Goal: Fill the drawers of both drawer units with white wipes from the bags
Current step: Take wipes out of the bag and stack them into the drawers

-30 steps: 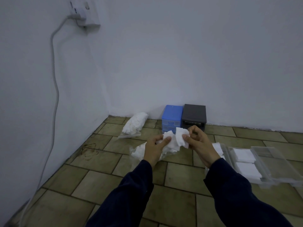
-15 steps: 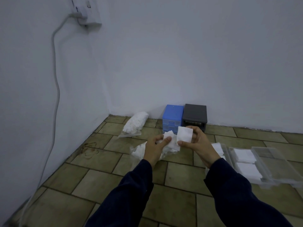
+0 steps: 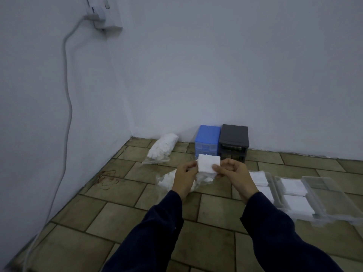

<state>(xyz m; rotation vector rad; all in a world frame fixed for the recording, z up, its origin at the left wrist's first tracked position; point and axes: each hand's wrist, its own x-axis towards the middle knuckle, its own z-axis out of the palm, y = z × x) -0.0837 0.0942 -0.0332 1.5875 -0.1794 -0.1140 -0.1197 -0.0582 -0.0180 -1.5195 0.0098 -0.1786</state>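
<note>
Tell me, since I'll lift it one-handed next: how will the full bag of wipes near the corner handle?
The bag of wipes looks stuffed and lumpy, so it is probably light yet saggy, drooping round a hand. Its clear film seems smooth, perhaps slippery. Lying flat on the floor, it seems unlikely to roll.

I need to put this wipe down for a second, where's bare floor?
Bare tiles lie between the left wall and the open bag. Crowded on the right: clear drawers side by side, with stacked wipes.

Drawer units behind bags; drawers right.
</note>
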